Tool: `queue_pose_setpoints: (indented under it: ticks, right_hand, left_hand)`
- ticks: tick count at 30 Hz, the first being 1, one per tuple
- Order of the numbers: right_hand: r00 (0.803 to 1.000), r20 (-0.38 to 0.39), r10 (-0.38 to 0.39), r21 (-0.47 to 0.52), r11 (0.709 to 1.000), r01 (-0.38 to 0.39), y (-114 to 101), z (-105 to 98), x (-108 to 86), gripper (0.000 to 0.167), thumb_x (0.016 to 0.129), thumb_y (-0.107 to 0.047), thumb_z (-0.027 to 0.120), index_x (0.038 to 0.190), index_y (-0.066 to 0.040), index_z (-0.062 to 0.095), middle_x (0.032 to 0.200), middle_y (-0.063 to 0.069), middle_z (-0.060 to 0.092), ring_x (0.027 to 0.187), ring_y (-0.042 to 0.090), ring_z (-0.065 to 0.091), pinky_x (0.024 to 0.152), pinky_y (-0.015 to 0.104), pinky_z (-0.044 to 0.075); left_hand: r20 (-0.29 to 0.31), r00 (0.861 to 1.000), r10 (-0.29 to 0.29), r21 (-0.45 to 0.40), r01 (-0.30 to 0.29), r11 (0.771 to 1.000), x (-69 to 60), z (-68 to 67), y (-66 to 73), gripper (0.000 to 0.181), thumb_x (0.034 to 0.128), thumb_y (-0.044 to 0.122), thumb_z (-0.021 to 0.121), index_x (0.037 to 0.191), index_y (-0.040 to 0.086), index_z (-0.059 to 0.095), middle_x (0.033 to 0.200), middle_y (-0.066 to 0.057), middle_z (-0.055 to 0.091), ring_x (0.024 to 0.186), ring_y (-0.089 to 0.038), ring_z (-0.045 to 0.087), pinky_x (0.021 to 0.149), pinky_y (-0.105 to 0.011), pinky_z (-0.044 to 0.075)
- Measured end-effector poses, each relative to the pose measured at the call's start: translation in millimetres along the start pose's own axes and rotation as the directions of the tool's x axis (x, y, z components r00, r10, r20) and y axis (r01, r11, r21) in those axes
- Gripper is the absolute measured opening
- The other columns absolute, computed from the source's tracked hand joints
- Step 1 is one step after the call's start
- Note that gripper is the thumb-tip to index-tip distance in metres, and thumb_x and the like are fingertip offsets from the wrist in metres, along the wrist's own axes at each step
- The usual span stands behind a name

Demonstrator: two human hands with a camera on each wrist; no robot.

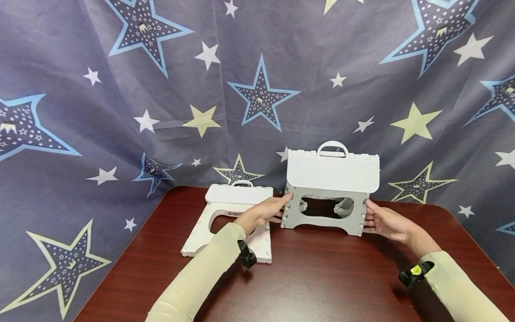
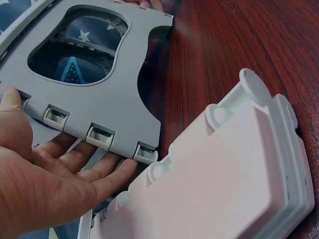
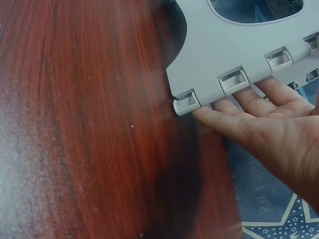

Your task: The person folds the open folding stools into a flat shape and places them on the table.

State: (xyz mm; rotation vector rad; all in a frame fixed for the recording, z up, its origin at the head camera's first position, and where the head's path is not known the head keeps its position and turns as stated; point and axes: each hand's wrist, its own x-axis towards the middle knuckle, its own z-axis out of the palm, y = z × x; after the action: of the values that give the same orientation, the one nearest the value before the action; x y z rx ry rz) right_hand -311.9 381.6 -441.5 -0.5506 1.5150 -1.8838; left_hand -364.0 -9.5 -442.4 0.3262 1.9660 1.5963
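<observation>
An unfolded white plastic folding stool (image 1: 333, 170) stands upright at the back of the table, a carry handle raised from its top. My left hand (image 1: 263, 212) holds its left side, thumb at the front edge and fingers along the hinged side. On the opposite side my right hand (image 1: 388, 222) holds it in the same way. In the left wrist view, my left fingers (image 2: 112, 172) lie against the hinges of the grey-white leg panel (image 2: 89, 107). The right wrist view shows my right fingers (image 3: 229, 117) behind the other panel edge.
A second white folding stool (image 1: 233, 194), folded flat, lies on the dark red wooden table (image 1: 314, 277) at the left, partly under my left forearm. A star-patterned grey-blue cloth (image 1: 322, 107) hangs behind the table's back edge.
</observation>
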Motion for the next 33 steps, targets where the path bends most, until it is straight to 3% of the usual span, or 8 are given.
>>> queue_pose_setpoints:
  ticks: [8, 21, 33]
  right_hand:
    - [1.0, -0.02, -0.007, 0.0, 1.0, 0.007, 1.0, 1.9, 0.0, 0.054, 0.113, -0.036, 0.017, 0.126, -0.015, 0.065, 0.129, -0.002, 0.07, 0.121, 0.014, 0.064, 0.104, 0.033, 0.051]
    - [0.993, -0.114, -0.014, -0.024, 1.0, 0.011, -2.8, 8.8, -3.1, 0.045, 0.113, -0.035, 0.022, 0.123, -0.02, 0.063, 0.125, -0.003, 0.072, 0.117, 0.016, 0.067, 0.101, 0.032, 0.054]
    - [0.994, -0.106, -0.014, -0.026, 1.0, 0.012, -4.1, 7.7, -2.0, 0.049, 0.113, -0.035, 0.021, 0.124, -0.019, 0.065, 0.126, -0.002, 0.071, 0.118, 0.015, 0.066, 0.102, 0.033, 0.053]
  left_hand:
    - [0.011, 1.0, -0.008, -0.017, 0.008, 1.0, -0.6, 0.2, -0.4, 0.077, 0.1071, 0.054, 0.038, 0.159, -0.001, 0.026, 0.163, -0.024, 0.032, 0.146, -0.047, 0.038, 0.117, -0.055, 0.039]
    - [-0.032, 0.999, -0.005, -0.043, 0.004, 0.999, -1.3, 0.8, 0.7, 0.076, 0.1059, 0.053, 0.043, 0.157, -0.001, 0.031, 0.16, -0.023, 0.038, 0.142, -0.047, 0.043, 0.114, -0.056, 0.042]
    - [-0.056, 0.998, -0.008, -0.032, 0.006, 0.999, 0.6, 2.8, 2.6, 0.075, 0.106, 0.053, 0.043, 0.157, -0.001, 0.033, 0.157, -0.023, 0.041, 0.141, -0.045, 0.045, 0.113, -0.054, 0.043]
